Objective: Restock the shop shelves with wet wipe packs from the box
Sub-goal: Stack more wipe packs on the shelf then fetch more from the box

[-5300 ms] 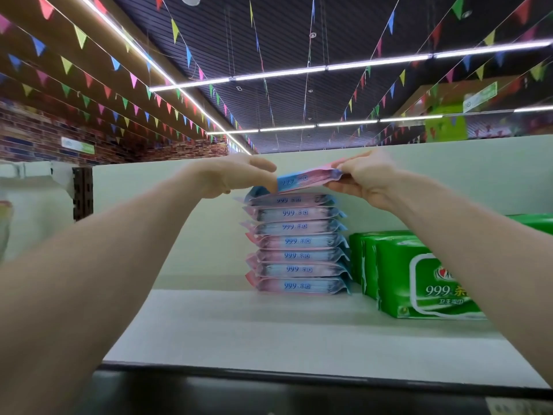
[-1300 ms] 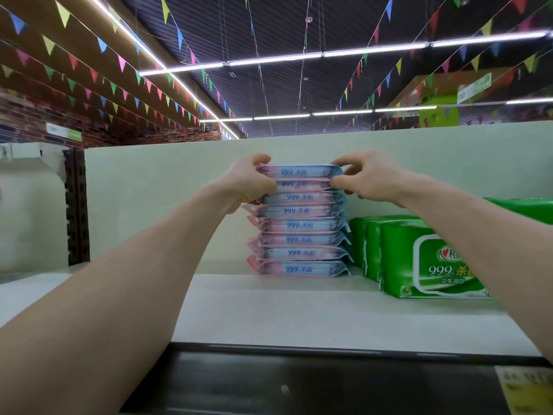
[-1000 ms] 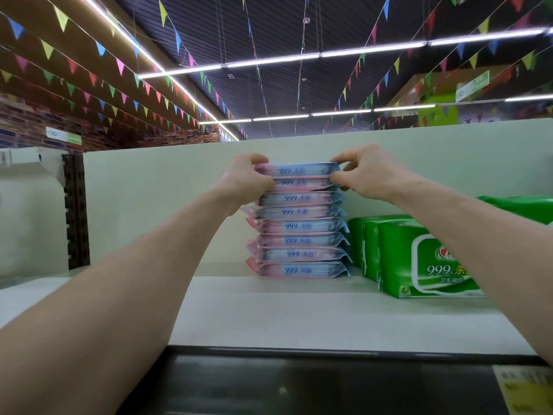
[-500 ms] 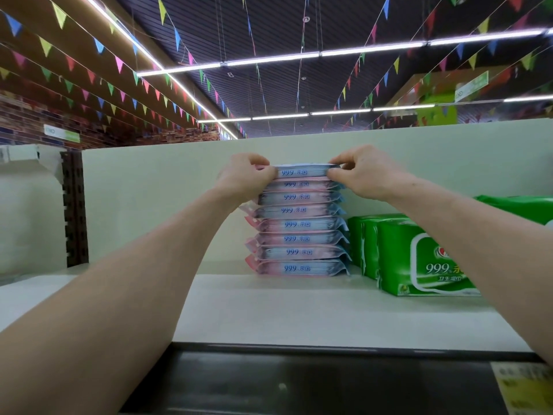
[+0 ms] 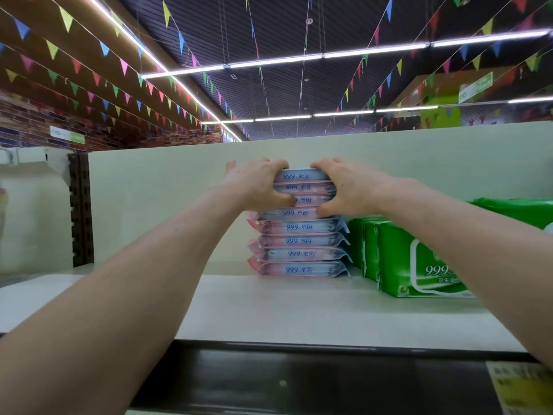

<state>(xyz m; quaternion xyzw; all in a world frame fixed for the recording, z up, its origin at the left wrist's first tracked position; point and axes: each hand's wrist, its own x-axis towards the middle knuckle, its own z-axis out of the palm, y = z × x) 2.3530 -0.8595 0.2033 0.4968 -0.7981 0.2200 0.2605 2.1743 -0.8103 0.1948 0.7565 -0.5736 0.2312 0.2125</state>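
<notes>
White shop shelf [image 5: 269, 310] at frame centre, stack of pink-and-blue wet wipe packs [image 5: 300, 241] on it, left hand [image 5: 257, 187] and right hand [image 5: 350, 187] curled around its upper packs, green wipe packs [image 5: 398, 259] just right.

Pink-and-blue wipe packs [image 5: 300, 241], blue "999" print; green packs [image 5: 401, 259]; off-white shelf [image 5: 269, 307]; multicoloured bunting [image 5: 119, 94].

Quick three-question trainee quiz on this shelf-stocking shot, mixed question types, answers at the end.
1. True or false: the green packs stand left of the pink-blue stack.
2. How many packs make up that stack?
3. The left hand and right hand are: A) gripping the stack's upper packs from both sides; B) hanging idle; C) lifting a green pack.
Key: 1 false; 2 eight; 3 A.
</notes>
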